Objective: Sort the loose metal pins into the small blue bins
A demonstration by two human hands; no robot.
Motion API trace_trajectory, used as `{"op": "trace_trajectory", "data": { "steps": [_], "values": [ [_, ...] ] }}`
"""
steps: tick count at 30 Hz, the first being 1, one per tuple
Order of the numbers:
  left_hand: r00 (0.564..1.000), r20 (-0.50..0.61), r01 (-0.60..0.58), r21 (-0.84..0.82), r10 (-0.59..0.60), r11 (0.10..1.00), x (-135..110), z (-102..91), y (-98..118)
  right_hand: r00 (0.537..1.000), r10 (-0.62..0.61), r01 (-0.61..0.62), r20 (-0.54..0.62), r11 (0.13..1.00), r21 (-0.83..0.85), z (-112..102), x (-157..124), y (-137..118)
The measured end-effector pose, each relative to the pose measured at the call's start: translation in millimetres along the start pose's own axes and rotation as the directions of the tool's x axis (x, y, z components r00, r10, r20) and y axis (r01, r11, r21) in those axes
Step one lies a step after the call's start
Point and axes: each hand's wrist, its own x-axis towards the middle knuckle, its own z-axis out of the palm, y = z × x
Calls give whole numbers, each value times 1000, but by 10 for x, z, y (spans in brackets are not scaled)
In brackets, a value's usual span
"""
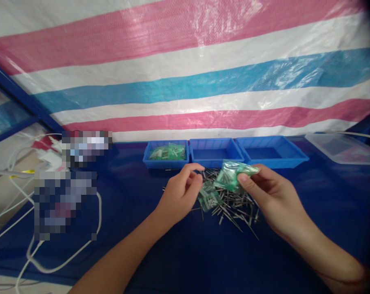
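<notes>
My right hand (273, 196) pinches a small clear plastic bag with green print (229, 175) between thumb and fingers, above the pile. My left hand (181, 194) is left of that bag, its fingers curled and a gap between thumb and index fingertip; I see nothing held in it. A second green-tinted bag (209, 198) lies beside the left fingertips, on the pile. Below both hands is a loose heap of thin metal pieces that look like blind rivets (233, 204), spread on the dark blue table (203, 257).
Behind the heap stand three blue bins in a row: the left bin (166, 165) holds similar green bags, then the middle bin (215, 149) and right bin (264, 153). A clear plastic lid (340, 149) lies at right. White cables (62, 267) loop at left. A striped sheet (185, 90) hangs behind.
</notes>
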Motion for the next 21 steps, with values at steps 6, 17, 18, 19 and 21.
{"op": "trace_trajectory", "data": {
  "steps": [6,17,18,19,21],
  "values": [
    [909,318,373,-329,-271,867,49,95,-62,751,-633,638,187,625,-450,19,-89,-3],
    [979,-60,172,-257,-194,951,126,-31,-182,712,-615,678,340,474,-562,90,-45,-4],
    [972,-166,141,-170,-169,975,165,-94,-250,726,-593,667,349,483,-567,96,-43,2],
    [948,-284,116,-106,-142,988,207,-169,-322,737,-567,661,369,490,-568,101,-43,10],
    [878,-464,124,-23,-120,992,282,-340,-456,753,-511,653,415,502,-568,111,-45,29]
  ]
}}
